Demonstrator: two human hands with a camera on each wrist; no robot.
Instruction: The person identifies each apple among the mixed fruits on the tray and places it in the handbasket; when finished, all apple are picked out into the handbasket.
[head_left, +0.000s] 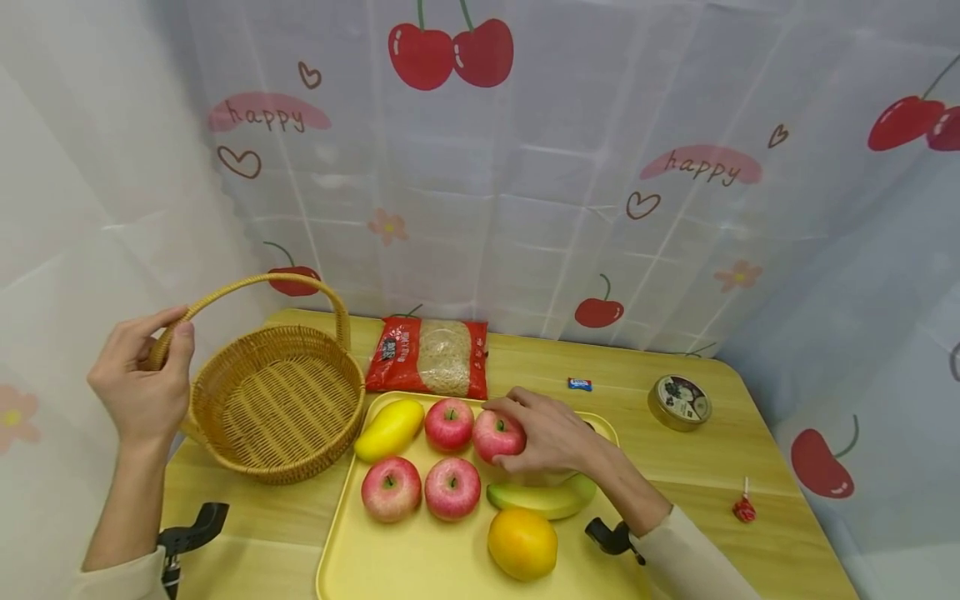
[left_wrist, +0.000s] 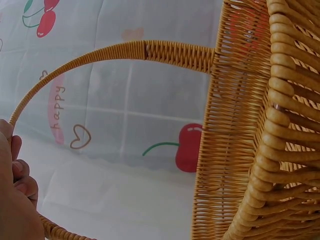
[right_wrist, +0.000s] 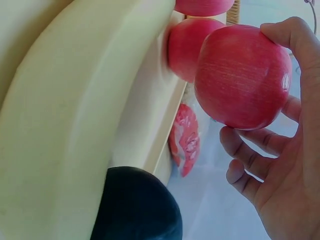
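My left hand (head_left: 146, 375) grips the handle of a round wicker basket (head_left: 281, 467), which holds nothing. In the left wrist view the fingers wrap the handle (left_wrist: 100, 53) at its far end from the basket wall. My right hand (head_left: 558, 433) holds a red apple (head_left: 497, 437) over the yellow tray (head_left: 397, 567). Thumb and fingertips clasp that apple (right_wrist: 242, 77) from opposite sides in the right wrist view. Several more apples (head_left: 453, 489), a yellow mango (head_left: 390, 430), a greenish-yellow banana (head_left: 542, 498) and an orange-yellow fruit (head_left: 522, 544) lie on the tray.
Behind the tray lies a red-and-clear food bag (head_left: 442, 357). To the right are a small blue wrapped candy (head_left: 580, 384), a round tin (head_left: 680, 402) and a red lollipop (head_left: 744, 507). A dark rounded thing (right_wrist: 140, 205) sits beside the banana. A printed curtain (head_left: 525, 233) encloses the table.
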